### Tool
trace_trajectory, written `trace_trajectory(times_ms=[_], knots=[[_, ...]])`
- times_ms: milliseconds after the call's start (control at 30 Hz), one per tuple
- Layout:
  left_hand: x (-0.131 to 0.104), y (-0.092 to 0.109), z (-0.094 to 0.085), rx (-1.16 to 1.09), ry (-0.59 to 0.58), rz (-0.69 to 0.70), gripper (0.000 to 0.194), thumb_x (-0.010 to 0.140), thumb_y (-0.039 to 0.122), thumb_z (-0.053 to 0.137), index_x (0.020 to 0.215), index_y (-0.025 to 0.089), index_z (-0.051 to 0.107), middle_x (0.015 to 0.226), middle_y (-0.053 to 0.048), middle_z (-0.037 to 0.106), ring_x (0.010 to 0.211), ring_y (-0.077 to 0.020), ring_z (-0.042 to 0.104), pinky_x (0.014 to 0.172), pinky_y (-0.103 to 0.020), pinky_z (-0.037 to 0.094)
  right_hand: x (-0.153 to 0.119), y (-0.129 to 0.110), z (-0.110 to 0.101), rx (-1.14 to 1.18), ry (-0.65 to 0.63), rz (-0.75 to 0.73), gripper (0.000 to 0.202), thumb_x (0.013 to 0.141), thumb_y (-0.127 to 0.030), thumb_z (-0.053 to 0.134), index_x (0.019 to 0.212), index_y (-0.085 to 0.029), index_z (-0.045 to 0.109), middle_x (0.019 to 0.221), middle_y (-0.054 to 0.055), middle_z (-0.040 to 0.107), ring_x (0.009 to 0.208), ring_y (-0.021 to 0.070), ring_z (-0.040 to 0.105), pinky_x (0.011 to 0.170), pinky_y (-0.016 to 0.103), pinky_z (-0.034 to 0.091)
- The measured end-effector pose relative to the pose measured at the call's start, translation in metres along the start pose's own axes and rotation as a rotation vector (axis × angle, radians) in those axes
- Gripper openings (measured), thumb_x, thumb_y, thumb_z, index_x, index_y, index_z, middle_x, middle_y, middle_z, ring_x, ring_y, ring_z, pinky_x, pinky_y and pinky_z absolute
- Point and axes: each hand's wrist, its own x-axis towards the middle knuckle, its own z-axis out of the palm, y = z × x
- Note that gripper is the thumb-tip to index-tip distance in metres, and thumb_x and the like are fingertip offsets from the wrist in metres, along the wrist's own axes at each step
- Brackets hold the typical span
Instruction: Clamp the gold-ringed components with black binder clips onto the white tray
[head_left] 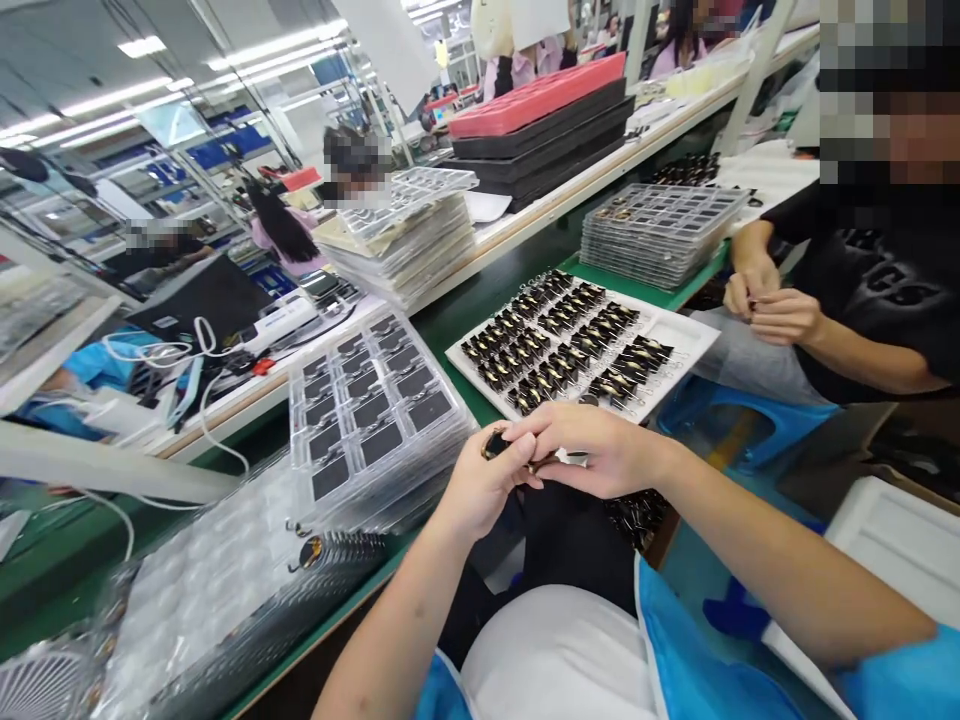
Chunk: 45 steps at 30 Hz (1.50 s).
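My left hand (484, 480) and my right hand (589, 447) meet in front of my lap. Between their fingers is a small dark part with a gold-coloured edge (496, 443); my left hand grips it at one side and my right hand's fingers close on it from the other. Some of the part is hidden by the fingers. Just beyond the hands lies a white tray (694, 335) with rows of black binder clips (574, 345). Left of the hands stands a stack of clear plastic trays (367, 410) with dark square compartments.
Clear bubbled trays (202, 590) fill the near left, a round dark part (309, 552) on their edge. Behind the clips are more stacked clear trays (660, 235) and a red tray (540, 100) on black ones. At the right, a person's hands (772, 305) hold something small.
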Motion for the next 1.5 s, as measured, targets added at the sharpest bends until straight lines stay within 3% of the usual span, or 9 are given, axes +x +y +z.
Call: trace_trajectory(times_ms=[267, 400, 567, 833, 967, 1067, 1167, 1300, 1500], knots=[[-0.043, 0.083, -0.039, 0.503, 0.334, 0.274, 0.049, 0.083, 0.061, 0.072, 0.104, 0.017, 0.072, 0.09, -0.007, 0.071, 0.08, -0.0224, 0.073, 0.062, -0.031, 0.063, 0.091, 0.017, 0.042, 0.114, 0.419, 0.228, 0.012, 0.091, -0.021, 0.064, 0.102, -0.022, 0.069, 0.094, 0.004, 0.075, 0.083, 0.0191, 0.071, 0.076, 0.032, 0.058], [-0.048, 0.116, -0.074, 0.975, 0.534, 0.328, 0.046, 0.087, 0.055, 0.07, 0.113, 0.018, 0.074, 0.082, -0.005, 0.074, 0.075, -0.0207, 0.069, 0.064, -0.03, 0.058, 0.125, 0.041, 0.066, -0.104, 0.359, 0.285, 0.01, 0.085, -0.013, 0.068, 0.081, -0.021, 0.07, 0.076, 0.001, 0.072, 0.072, 0.0179, 0.065, 0.073, 0.032, 0.054], [-0.042, 0.121, -0.101, 1.312, 0.468, 0.339, 0.031, 0.081, 0.046, 0.076, 0.099, 0.021, 0.077, 0.087, -0.006, 0.076, 0.08, -0.022, 0.068, 0.068, -0.03, 0.05, 0.123, 0.05, 0.07, -0.189, 0.334, 0.235, 0.01, 0.081, -0.013, 0.075, 0.076, -0.021, 0.074, 0.106, 0.007, 0.073, 0.102, 0.0249, 0.067, 0.095, 0.042, 0.052], [-0.055, 0.107, -0.112, 1.586, 0.377, 0.507, 0.025, 0.091, 0.045, 0.064, 0.097, 0.024, 0.075, 0.097, -0.007, 0.076, 0.095, -0.0266, 0.067, 0.077, -0.036, 0.051, 0.01, 0.093, -0.033, -0.265, 0.661, 0.639, 0.019, 0.089, -0.036, 0.069, 0.089, -0.018, 0.074, 0.089, 0.007, 0.075, 0.08, 0.0215, 0.068, 0.071, 0.033, 0.052], [-0.06, 0.098, -0.114, 1.629, 0.491, 0.72, 0.02, 0.09, 0.038, 0.069, 0.104, 0.025, 0.074, 0.101, -0.007, 0.075, 0.101, -0.0287, 0.066, 0.093, -0.044, 0.05, -0.064, 0.111, -0.081, -0.559, 0.587, 0.956, 0.031, 0.094, -0.039, 0.062, 0.083, -0.013, 0.074, 0.075, 0.009, 0.072, 0.07, 0.0197, 0.064, 0.068, 0.032, 0.047], [-0.062, 0.081, -0.098, 1.452, 0.628, 0.981, 0.02, 0.086, 0.025, 0.075, 0.106, 0.024, 0.072, 0.105, -0.008, 0.072, 0.102, -0.028, 0.066, 0.096, -0.047, 0.05, -0.088, 0.113, -0.079, -0.649, 0.349, 1.024, 0.022, 0.085, -0.036, 0.074, 0.078, -0.015, 0.076, 0.081, 0.01, 0.073, 0.079, 0.0239, 0.065, 0.075, 0.034, 0.048], [-0.057, 0.051, -0.073, 1.226, 0.448, 1.072, 0.023, 0.081, 0.013, 0.076, 0.1, 0.026, 0.072, 0.095, -0.004, 0.072, 0.094, -0.0257, 0.067, 0.09, -0.046, 0.054, -0.087, 0.114, -0.058, -0.875, -0.016, 1.102, 0.024, 0.087, -0.037, 0.073, 0.099, -0.016, 0.078, 0.112, 0.015, 0.072, 0.108, 0.0313, 0.062, 0.09, 0.038, 0.048], [-0.043, 0.001, -0.046, 1.072, 0.096, 0.898, 0.027, 0.08, 0.012, 0.076, 0.1, 0.029, 0.075, 0.088, -0.004, 0.075, 0.091, -0.027, 0.068, 0.085, -0.044, 0.054, -0.08, 0.118, -0.042, -1.044, -0.209, 1.217, 0.03, 0.096, -0.034, 0.058, 0.115, -0.015, 0.074, 0.123, 0.019, 0.067, 0.118, 0.0325, 0.059, 0.093, 0.038, 0.047], [-0.038, -0.053, -0.037, 0.834, 0.041, 0.551, 0.009, 0.088, 0.022, 0.072, 0.093, 0.028, 0.078, 0.088, -0.009, 0.074, 0.089, -0.0269, 0.067, 0.084, -0.043, 0.052, -0.075, 0.125, -0.044, -1.047, -0.295, 1.215, 0.027, 0.092, -0.027, 0.06, 0.109, -0.011, 0.074, 0.112, 0.022, 0.07, 0.108, 0.0329, 0.067, 0.082, 0.036, 0.049]])
